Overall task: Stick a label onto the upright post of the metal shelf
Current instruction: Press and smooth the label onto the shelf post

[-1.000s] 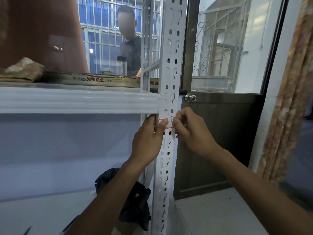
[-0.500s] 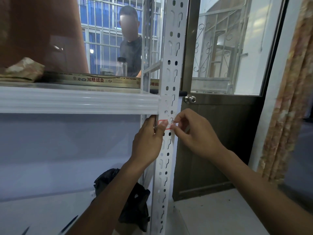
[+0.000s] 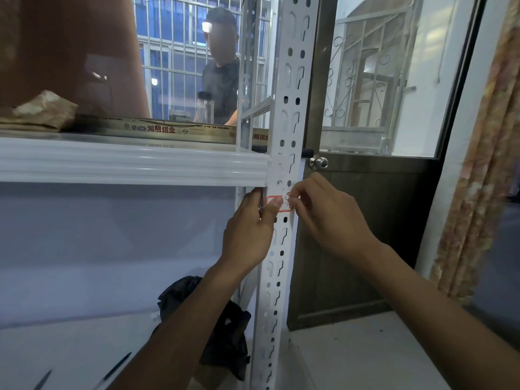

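head view, my left hand: my left hand (image 3: 249, 235) is closed round the left edge of the upright post (image 3: 289, 94), fingers curled behind it, thumb laid flat across the front.
head view, left thumb: it presses the left half of the label (image 3: 283, 207) against the metal.
head view, my right hand: my right hand (image 3: 329, 218) comes in from the right, fingers bent, with the thumb and forefinger tips nipped together on the label's right end (whether that end is flat on the post i cannot tell).
head view, label: white with a red border, lying across the front face of the post, just under the shelf beam (image 3: 126, 167), between my two hands.
head view, post: white, upright, punched with rows of slots and round holes.
head view, on the shelf: a long strip with printed characters (image 3: 157, 129) and a crumpled brown wad (image 3: 45, 111) at the left.
head view, below: a black bag (image 3: 225, 327) sits low down, just left of the post.
head view, right of the post: a dark door (image 3: 365, 220) with a round knob (image 3: 318, 162), and a patterned curtain (image 3: 484, 164) at the far right.
head view, behind the glass: a person in a dark shirt (image 3: 221, 80), with a clear bottle (image 3: 205, 109) near them.
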